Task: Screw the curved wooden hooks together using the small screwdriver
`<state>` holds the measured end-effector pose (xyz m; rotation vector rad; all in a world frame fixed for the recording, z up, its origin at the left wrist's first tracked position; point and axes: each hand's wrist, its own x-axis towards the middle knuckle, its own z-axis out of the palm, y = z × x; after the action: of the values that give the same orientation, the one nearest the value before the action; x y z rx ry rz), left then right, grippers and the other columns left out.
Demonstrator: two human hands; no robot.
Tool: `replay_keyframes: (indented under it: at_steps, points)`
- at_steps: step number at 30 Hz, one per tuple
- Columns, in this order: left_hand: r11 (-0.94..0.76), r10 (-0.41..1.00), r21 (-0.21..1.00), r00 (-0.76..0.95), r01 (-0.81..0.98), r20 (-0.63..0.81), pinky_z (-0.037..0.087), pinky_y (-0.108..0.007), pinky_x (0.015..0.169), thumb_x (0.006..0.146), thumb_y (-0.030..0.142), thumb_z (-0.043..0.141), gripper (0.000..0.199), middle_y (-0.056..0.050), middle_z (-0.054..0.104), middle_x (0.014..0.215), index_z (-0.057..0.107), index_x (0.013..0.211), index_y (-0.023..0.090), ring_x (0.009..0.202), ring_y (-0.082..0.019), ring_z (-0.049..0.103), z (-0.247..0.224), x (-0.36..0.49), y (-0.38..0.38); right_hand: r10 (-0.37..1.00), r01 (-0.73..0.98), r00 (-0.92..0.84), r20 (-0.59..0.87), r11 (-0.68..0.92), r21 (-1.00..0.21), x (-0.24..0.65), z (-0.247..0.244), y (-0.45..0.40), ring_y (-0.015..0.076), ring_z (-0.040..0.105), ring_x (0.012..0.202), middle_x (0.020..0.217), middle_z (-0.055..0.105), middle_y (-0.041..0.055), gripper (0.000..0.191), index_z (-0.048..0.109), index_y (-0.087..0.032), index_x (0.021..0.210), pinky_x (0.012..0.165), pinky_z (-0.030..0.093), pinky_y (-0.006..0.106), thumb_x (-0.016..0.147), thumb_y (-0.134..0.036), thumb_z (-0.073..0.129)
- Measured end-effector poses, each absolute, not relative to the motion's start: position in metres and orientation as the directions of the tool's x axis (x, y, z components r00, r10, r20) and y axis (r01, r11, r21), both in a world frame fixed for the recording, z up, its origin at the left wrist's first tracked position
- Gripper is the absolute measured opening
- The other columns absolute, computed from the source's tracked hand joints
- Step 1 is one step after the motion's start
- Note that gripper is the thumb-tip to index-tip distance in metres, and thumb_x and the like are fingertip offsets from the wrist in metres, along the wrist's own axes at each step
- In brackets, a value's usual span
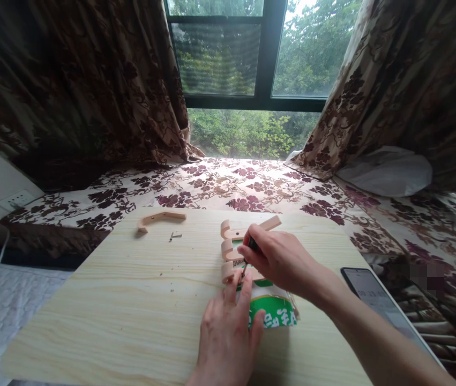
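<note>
My right hand (pixel 270 252) is closed around a small dark-handled screwdriver (pixel 252 244), its shaft pointing down at the nearest wooden hook (pixel 228 272). My left hand (pixel 228 327) lies palm down with fingers stretched out, two fingertips pressing near that hook beside the tool's tip. The exact contact is too small to make out. Two more wooden hooks, a middle one (pixel 228 250) and a far one (pixel 230 232), lie alongside it. Under them is a green and white printed packet (pixel 271 311), partly covered by my hands.
A loose wooden hook (pixel 167 215) lies at the table's far left, with small screws (pixel 175 235) close by. A phone (pixel 366 284) rests at the right edge of the pale wooden table (pixel 103 311). Behind are a flower-patterned cloth ledge (pixel 228 185) and curtains.
</note>
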<state>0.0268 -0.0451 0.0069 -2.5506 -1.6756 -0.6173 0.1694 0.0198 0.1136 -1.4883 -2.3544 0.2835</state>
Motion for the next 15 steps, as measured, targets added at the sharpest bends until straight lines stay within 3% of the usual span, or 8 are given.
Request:
replay_keyframes:
  at_steps: [6,15]
  points:
    - [-0.397,0.881,0.157,0.328,0.904,0.340,0.054,-0.044,0.082,0.086,0.025,0.047,0.049,-0.015,0.050,0.134,0.042,0.134,0.018,0.109,-0.028,0.059,0.008,0.028,-0.045,0.803,0.677,-0.558,0.209,0.586,-0.445,0.175,0.115,0.013,0.0115,0.046,0.060,0.074,0.060,0.0009,0.011,0.052,-0.017,0.090,0.055,0.030,0.025,0.092,-0.025,0.044]
    - [-0.428,0.871,0.174,0.353,0.887,0.343,0.054,-0.043,0.082,0.089,0.028,0.044,0.050,-0.013,0.047,0.138,0.037,0.138,0.019,0.111,-0.027,0.058,0.008,0.027,-0.044,0.914,0.817,-0.326,0.240,0.400,-0.415,0.171,0.103,0.018,0.0130,0.047,0.056,0.064,0.057,0.0001,0.018,0.049,-0.018,0.083,0.052,0.028,0.026,0.092,-0.033,0.045]
